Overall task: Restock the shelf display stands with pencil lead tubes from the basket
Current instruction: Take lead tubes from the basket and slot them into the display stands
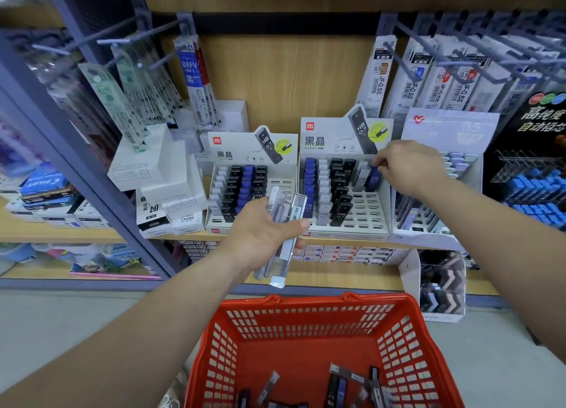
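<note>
Wooden shelf (346, 242) with 3 display stands (333, 138) beside stacked white boxes (159, 168)

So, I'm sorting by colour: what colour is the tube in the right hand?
The lead tube is blue; head view.

Clear packs (134, 95) and a blue-labelled pack (191, 70) hang from grey hooks (137, 34) at upper left, above stacked white boxes (153, 162). Pen refill packs (413, 82) hang at upper right. A black sign (539, 122) stands far right. Small flat boxes (346, 253) line the level below.

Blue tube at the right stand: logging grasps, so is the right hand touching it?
Touching. Head view shows the right hand pinching the blue tube by its top.
</note>
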Demonstrator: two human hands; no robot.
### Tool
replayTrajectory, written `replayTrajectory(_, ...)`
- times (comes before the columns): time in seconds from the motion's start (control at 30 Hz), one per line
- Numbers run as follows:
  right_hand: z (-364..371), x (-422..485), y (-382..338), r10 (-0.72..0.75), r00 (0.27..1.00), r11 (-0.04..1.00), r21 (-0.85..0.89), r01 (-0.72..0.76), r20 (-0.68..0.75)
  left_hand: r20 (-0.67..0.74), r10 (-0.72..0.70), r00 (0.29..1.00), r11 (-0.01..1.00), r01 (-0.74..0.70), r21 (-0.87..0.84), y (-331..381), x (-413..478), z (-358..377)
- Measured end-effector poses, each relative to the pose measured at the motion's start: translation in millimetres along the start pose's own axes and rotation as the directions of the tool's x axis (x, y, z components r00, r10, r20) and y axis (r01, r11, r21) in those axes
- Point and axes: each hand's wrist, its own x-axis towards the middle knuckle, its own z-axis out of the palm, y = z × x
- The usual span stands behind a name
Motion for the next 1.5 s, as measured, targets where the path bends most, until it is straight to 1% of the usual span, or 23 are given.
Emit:
replayTrajectory(0.07, -6, -2, -2, 0.008, 0.999, 1.0, 0.003, -0.008, 0.032, -0.001, -0.001, 1.0, 1.0, 0.001, 0.012, 0, 0, 1)
replayTrajectory(0.1, -10, -5, -4, 0.01, 1.0, 1.0, 0.025, -0.011, 0.021, 0.0, 0.001, 1.0, 1.0, -0.001, 0.01, 0, 0, 1)
replayTrajectory(0.17, -22, -17, -13, -0.009, 0.998, 0.989, 0.146, 0.017, -0.059, 0.007, 0.005, 1.0, 1.0, -0.005, -0.018, 1, 0, 2)
replayTrajectory(0.2, -28, -27, -21, -0.027, 0.996, 0.964, 0.26, 0.049, -0.09, 0.014, 0.008, 1.0, 1.0, -0.008, -0.021, 2, 0, 3)
replayTrajectory(0.23, -35, -41, -32, -0.043, 0.995, 0.909, 0.411, 0.075, -0.087, 0.022, 0.012, 1.0, 1.0, -0.012, -0.017, 3, -1, 4)
replayTrajectory(0.3, -46, -71, -57, -0.105, 0.994, 0.708, 0.704, 0.062, 0.018, 0.043, 0.033, 0.999, 0.999, -0.033, -0.005, 3, -4, 6)
replayTrajectory(0.33, -50, -85, -68, -0.144, 0.987, 0.615, 0.788, 0.031, 0.073, 0.058, 0.055, 0.997, 0.998, -0.056, 0.009, 4, -6, 9)
replayTrajectory(0.37, -52, -96, -78, -0.168, 0.979, 0.556, 0.831, -0.003, 0.116, 0.073, 0.078, 0.994, 0.997, -0.08, 0.023, 4, -8, 11)
replayTrajectory(0.47, -57, -117, -97, -0.188, 0.966, 0.455, 0.887, -0.077, 0.18, 0.113, 0.126, 0.986, 0.992, -0.128, 0.012, 8, -17, 21)
replayTrajectory(0.6, -62, -122, -95, -0.171, 0.967, 0.384, 0.917, -0.111, 0.189, 0.133, 0.114, 0.985, 0.993, -0.11, -0.04, 8, -25, 28)
replayTrajectory(0.67, -62, -126, -84, -0.115, 0.972, 0.301, 0.94, -0.16, 0.202, 0.119, 0.075, 0.99, 0.994, -0.065, -0.084, 6, -26, 26)
replayTrajectory(0.77, -58, -134, -67, 0.003, 0.967, 0.141, 0.958, -0.251, 0.253, 0.1, 0.035, 0.994, 0.994, -0.024, -0.11, 5, -25, 18)
replayTrajectory(0.83, -54, -136, -56, 0.061, 0.963, 0.047, 0.963, -0.264, 0.261, 0.08, 0.039, 0.996, 0.993, -0.03, -0.111, 4, -23, 13)
replayTrajectory(0.87, -53, -135, -51, 0.059, 0.965, 0.034, 0.966, -0.256, 0.254, 0.062, 0.049, 0.997, 0.993, -0.042, -0.109, 4, -23, 11)
replayTrajectory(0.9, -53, -135, -46, 0.031, 0.969, 0.063, 0.967, -0.246, 0.245, 0.04, 0.062, 0.997, 0.993, -0.057, -0.107, 3, -22, 10)
replayTrajectory(0.93, -52, -136, -43, -0.016, 0.971, 0.135, 0.963, -0.234, 0.238, 0.015, 0.073, 0.997, 0.992, -0.071, -0.104, 3, -20, 9)
replayTrajectory(1.0, -49, -139, -41, -0.116, 0.963, 0.34, 0.921, -0.192, 0.244, -0.023, 0.091, 0.996, 0.992, -0.093, -0.089, 3, -17, 9)
replayTrajectory(1.03, -46, -141, -42, -0.151, 0.956, 0.424, 0.89, -0.167, 0.251, -0.031, 0.102, 0.994, 0.992, -0.104, -0.076, 3, -16, 10)
replayTrajectory(1.07, -44, -143, -44, -0.176, 0.95, 0.465, 0.872, -0.15, 0.257, -0.033, 0.113, 0.993, 0.991, -0.115, -0.063, 4, -15, 11)
replayTrajectory(1.2, -40, -143, -57, -0.23, 0.934, 0.453, 0.879, -0.146, 0.273, -0.014, 0.141, 0.99, 0.989, -0.142, -0.032, 5, -12, 22)
replayTrajectory(1.33, -44, -143, -58, -0.304, 0.905, 0.486, 0.866, -0.123, 0.298, -0.003, 0.145, 0.989, 0.989, -0.145, -0.038, 6, -10, 33)
replayTrajectory(1.4, -44, -144, -51, -0.304, 0.897, 0.481, 0.865, -0.146, 0.321, -0.01, 0.131, 0.991, 0.99, -0.132, -0.055, 7, -7, 37)
replayTrajectory(1.5, -42, -147, -32, -0.239, 0.911, 0.472, 0.86, -0.195, 0.338, -0.002, 0.068, 0.998, 0.996, -0.068, -0.057, 5, -2, 42)
